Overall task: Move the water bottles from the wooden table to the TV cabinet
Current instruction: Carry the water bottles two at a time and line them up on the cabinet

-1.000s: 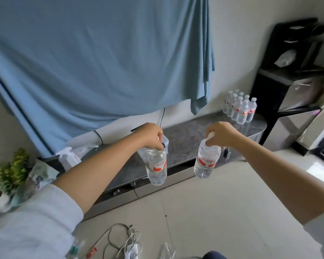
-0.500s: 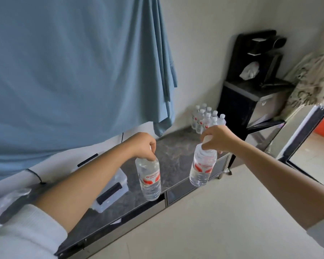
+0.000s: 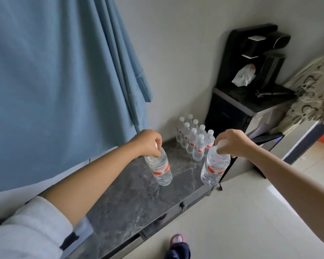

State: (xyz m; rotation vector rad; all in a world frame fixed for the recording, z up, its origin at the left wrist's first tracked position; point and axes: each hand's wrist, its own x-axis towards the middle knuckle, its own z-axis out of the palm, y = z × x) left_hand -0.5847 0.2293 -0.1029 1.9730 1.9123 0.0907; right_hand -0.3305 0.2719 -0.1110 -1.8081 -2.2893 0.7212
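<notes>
The left hand (image 3: 148, 142) has its fingers closed around the cap and neck of a water bottle (image 3: 160, 170), which hangs upright over the dark marbled top of the TV cabinet (image 3: 131, 199); whether its base touches the top cannot be told. The right hand (image 3: 230, 143) grips a second water bottle (image 3: 214, 168) the same way, fingers pinched around the white cap, and this bottle hangs slightly tilted near the cabinet's front right edge, its base over the corner. Both bottles are clear with red and white labels. Farther back on the cabinet top, near the wall and between the two hands as seen from the head camera, stands a cluster of bottles (image 3: 195, 139) of the same kind, upright and close together. A blue curtain (image 3: 54, 81) hangs along the wall on the left, reaching down behind the cabinet. Just right of the cabinet stands a black water dispenser (image 3: 251, 75) with a crumpled white bag (image 3: 244, 74) on its ledge. A white sleeve (image 3: 28, 232) covers the left upper arm. On the pale tiled floor (image 3: 251, 212) below, a pink slipper (image 3: 177, 239) shows at the bottom edge.
</notes>
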